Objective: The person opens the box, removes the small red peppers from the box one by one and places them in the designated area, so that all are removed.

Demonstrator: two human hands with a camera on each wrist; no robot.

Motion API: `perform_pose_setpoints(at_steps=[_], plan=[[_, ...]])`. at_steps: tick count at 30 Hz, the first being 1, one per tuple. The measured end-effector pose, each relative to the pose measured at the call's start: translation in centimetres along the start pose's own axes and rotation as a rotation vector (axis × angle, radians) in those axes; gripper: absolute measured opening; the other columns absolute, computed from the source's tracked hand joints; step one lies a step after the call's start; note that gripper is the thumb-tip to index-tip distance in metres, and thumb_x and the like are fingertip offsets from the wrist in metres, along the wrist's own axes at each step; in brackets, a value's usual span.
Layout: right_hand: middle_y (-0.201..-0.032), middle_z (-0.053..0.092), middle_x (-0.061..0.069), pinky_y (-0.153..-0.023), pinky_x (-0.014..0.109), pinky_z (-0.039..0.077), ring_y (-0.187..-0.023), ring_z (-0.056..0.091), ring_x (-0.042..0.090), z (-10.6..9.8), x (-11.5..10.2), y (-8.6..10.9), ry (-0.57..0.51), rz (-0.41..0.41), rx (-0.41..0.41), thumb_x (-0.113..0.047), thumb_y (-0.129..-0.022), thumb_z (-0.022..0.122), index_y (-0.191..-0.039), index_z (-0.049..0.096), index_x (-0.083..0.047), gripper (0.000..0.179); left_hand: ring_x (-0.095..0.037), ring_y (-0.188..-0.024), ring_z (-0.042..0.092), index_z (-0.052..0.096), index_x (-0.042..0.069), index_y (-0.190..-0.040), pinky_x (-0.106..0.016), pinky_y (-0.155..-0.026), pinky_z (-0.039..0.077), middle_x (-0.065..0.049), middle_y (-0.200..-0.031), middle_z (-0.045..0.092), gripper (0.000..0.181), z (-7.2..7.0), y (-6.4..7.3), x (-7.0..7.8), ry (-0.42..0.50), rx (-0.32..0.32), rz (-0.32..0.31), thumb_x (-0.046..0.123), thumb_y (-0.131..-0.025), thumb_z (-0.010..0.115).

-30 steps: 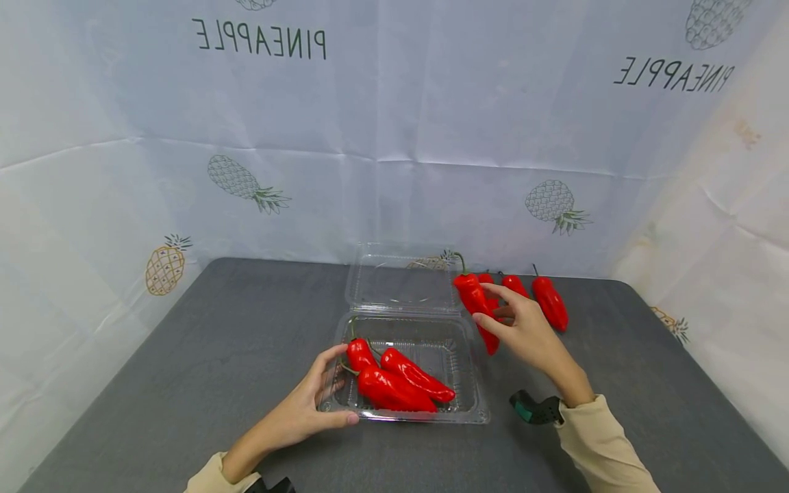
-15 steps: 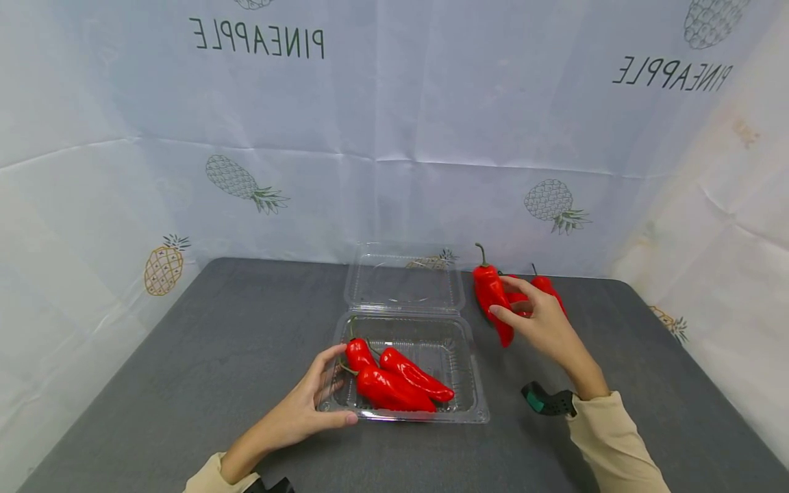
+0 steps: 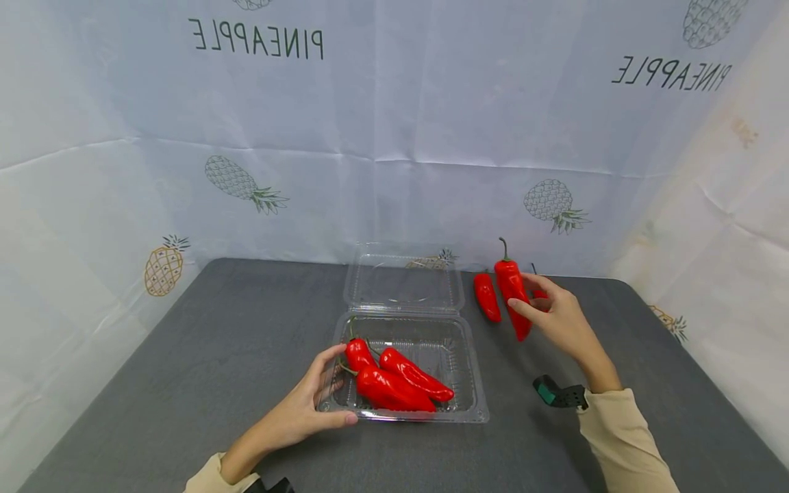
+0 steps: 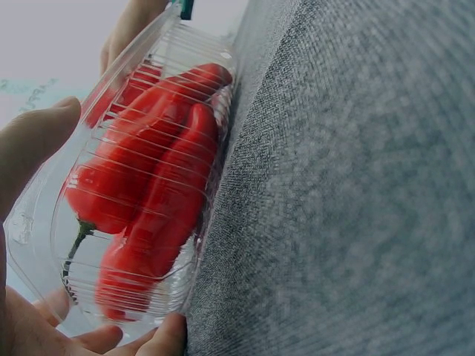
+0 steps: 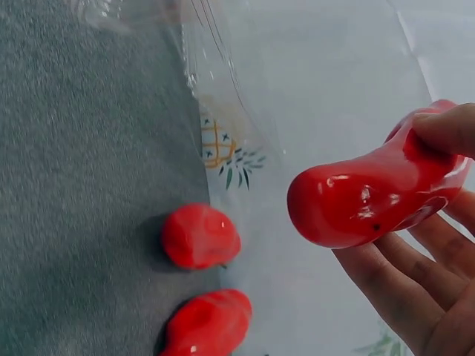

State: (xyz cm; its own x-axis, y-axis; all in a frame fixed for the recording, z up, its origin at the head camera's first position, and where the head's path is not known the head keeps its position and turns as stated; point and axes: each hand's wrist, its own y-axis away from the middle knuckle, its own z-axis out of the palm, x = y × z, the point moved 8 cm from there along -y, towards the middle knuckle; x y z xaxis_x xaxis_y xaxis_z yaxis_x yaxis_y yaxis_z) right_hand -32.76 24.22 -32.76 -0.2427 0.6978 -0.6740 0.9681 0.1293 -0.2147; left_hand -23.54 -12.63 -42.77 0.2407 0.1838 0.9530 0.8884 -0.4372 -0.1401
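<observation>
Shifted rightward since half a second ago are the right hand [image 3: 559, 316] and its held pepper [image 3: 510, 284], baring another pepper [image 3: 487, 298] on the desk [image 3: 271, 322]. Nearest, the left hand [image 3: 301, 405], thumb wide of its fingers, grips the clear container [image 3: 445, 356], where three peppers [image 3: 396, 392] lie. Beyond, the right hand, partly curled, pinches its pepper above the desk.

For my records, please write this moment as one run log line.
left hand: holds clear container; right hand: holds red pepper above gray table; lid: open; in container: three peppers; on table: more red peppers
</observation>
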Motion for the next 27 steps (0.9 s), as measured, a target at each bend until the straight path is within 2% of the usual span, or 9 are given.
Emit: perform_pose_setpoints(at_steps=[5, 11, 13, 21, 23, 27], plan=[[-0.133, 0.054, 0.030, -0.075, 0.050, 0.063, -0.105, 0.065, 0.047, -0.6, 1.0, -0.2, 0.018, 0.023, 0.025, -0.032, -0.097, 0.062, -0.149, 0.038, -0.002, 0.065, -0.050, -0.147, 0.023, 0.017, 0.008, -0.153, -0.052, -0.113, 0.036, -0.022, -0.161, 0.017, 0.094, 0.0, 0.0, 0.0, -0.004, 0.000, -0.001, 0.015, -0.083, 0.079], [-0.135, 0.052, 0.030, -0.068, 0.035, 0.061, -0.098, 0.068, 0.042, -1.5, 2.0, -0.2, 0.041, 0.036, 0.035, -0.034, -0.098, 0.060, -0.150, 0.036, 0.001, 0.067, -0.050, -0.147, 0.024, 0.017, 0.006, -0.153, -0.053, -0.112, 0.035, -0.024, -0.160, 0.018, 0.093, 0.1, 0.1, 0.0, 0.003, -0.005, 0.025, 0.012, -0.083, 0.078], [-0.139, 0.050, 0.030, -0.067, 0.034, 0.061, -0.098, 0.068, 0.042, -1.7, 2.4, -0.2, 0.038, 0.039, 0.037, -0.035, -0.099, 0.059, -0.150, 0.034, 0.002, 0.068, -0.050, -0.146, 0.024, 0.017, 0.006, -0.153, -0.054, -0.112, 0.035, -0.024, -0.160, 0.018, 0.093, 0.1, 0.1, 0.1, 0.002, -0.004, 0.027, 0.012, -0.083, 0.078], [-0.144, 0.045, 0.032, -0.077, 0.053, 0.062, -0.116, 0.060, 0.052, -2.4, 3.5, 0.1, 0.015, 0.039, 0.058, -0.034, -0.100, 0.058, -0.150, 0.034, 0.003, 0.067, -0.051, -0.147, 0.023, 0.017, 0.008, -0.153, -0.053, -0.113, 0.036, -0.022, -0.161, 0.017, 0.093, 0.1, 0.0, -0.2, -0.007, -0.007, -0.003, 0.014, -0.083, 0.078], [-0.144, 0.045, 0.032, -0.075, 0.051, 0.063, -0.116, 0.060, 0.052, -2.5, 3.6, 0.1, 0.015, 0.037, 0.063, -0.034, -0.100, 0.058, -0.150, 0.034, 0.003, 0.066, -0.051, -0.147, 0.023, 0.017, 0.009, -0.153, -0.053, -0.113, 0.036, -0.022, -0.161, 0.017, 0.093, 0.1, 0.0, -0.2, -0.012, -0.006, -0.008, 0.015, -0.084, 0.078], [-0.143, 0.046, 0.032, -0.067, 0.036, 0.063, -0.112, 0.061, 0.051, -2.6, 4.0, 0.1, 0.023, 0.048, 0.067, -0.034, -0.100, 0.057, -0.150, 0.033, 0.004, 0.067, -0.051, -0.146, 0.024, 0.017, 0.010, -0.153, -0.052, -0.113, 0.037, -0.022, -0.161, 0.017, 0.092, 0.1, 0.0, -0.3, -0.015, -0.004, -0.007, 0.015, -0.084, 0.078]])
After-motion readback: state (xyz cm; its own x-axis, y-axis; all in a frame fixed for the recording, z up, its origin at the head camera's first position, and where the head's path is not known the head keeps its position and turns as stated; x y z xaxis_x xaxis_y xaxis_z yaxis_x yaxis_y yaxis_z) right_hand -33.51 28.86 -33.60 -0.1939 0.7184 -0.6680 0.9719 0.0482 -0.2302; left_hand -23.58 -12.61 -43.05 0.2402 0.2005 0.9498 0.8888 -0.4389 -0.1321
